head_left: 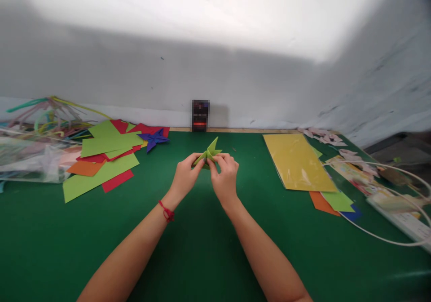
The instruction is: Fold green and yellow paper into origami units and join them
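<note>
Between my two hands is a light green folded paper star (212, 149), raised a little over the green table (202, 257). My left hand (186, 172) pinches its left side, thumb toward me. On the other side, my right hand (225, 171) grips the paper between thumb and bent fingers. Several pointed tips stick up and outward past my fingertips; the lower folds are partly hidden by the thumbs. A blue folded paper star (154, 139) lies farther back on the left, apart from my hands.
Loose green, red and orange paper sheets (101, 176) spread at left, beside a clear plastic bag (43, 162) and thin coloured strips (54, 113). A yellow paper pack (299, 162) lies at right, near a white cable (380, 239). A small dark box (200, 115) stands by the wall.
</note>
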The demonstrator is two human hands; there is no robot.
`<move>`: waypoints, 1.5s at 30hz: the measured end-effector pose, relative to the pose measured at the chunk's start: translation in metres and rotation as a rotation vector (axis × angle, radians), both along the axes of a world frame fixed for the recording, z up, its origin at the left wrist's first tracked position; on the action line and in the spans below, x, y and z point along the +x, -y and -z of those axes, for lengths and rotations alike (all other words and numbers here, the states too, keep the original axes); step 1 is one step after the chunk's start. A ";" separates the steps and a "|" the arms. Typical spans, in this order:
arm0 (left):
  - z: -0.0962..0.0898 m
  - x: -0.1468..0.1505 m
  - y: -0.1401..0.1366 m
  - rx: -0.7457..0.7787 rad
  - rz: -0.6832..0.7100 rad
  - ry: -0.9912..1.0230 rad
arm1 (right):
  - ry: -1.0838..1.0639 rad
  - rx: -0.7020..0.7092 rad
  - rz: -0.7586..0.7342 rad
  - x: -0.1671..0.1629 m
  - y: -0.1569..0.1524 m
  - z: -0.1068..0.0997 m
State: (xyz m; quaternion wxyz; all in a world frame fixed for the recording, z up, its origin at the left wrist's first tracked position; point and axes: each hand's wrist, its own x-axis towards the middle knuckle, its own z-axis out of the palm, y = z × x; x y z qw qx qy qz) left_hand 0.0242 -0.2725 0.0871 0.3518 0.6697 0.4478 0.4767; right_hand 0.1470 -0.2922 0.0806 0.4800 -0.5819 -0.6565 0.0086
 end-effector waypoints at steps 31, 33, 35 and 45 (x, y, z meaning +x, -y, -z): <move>0.004 0.000 -0.007 -0.330 0.048 0.414 | -0.321 -0.135 -0.310 0.020 -0.016 -0.001; 0.009 0.005 -0.008 -0.290 -0.090 0.473 | -0.462 -0.197 -0.338 0.017 -0.019 0.004; 0.012 0.007 -0.008 -0.258 -0.125 0.521 | -0.680 -0.274 -0.364 0.013 -0.022 0.009; 0.002 -0.008 -0.009 -0.359 0.057 0.547 | -0.703 -0.257 -0.373 0.023 -0.020 0.003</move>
